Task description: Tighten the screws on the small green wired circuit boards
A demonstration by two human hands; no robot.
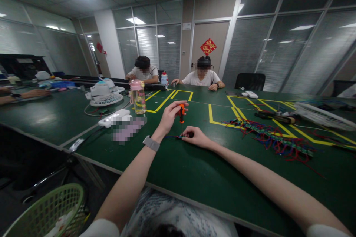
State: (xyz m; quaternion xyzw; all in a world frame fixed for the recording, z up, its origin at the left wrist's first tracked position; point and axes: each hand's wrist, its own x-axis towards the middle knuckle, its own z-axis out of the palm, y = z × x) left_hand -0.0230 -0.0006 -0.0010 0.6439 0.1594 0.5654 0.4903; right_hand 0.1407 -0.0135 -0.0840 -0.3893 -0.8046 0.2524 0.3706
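My left hand (170, 115) is closed around the orange and black handle of a screwdriver (181, 113), which stands upright with its shaft pointing down. Its tip meets a small green circuit board (180, 136) lying on the green table. My right hand (196, 137) rests on the table, thumb and fingers pinched at the right edge of that board. Red and blue wires (171, 136) run from the board toward the left. The fingertips partly hide the board.
To the right lies a row of wired circuit boards (275, 139). A pink-lidded bottle (138, 98), a power strip (114, 117) and fan parts (104, 94) stand left. Yellow tape (164, 102) marks the table (194, 177). A green basket (47, 211) is on the floor. Two people (201, 76) sit opposite.
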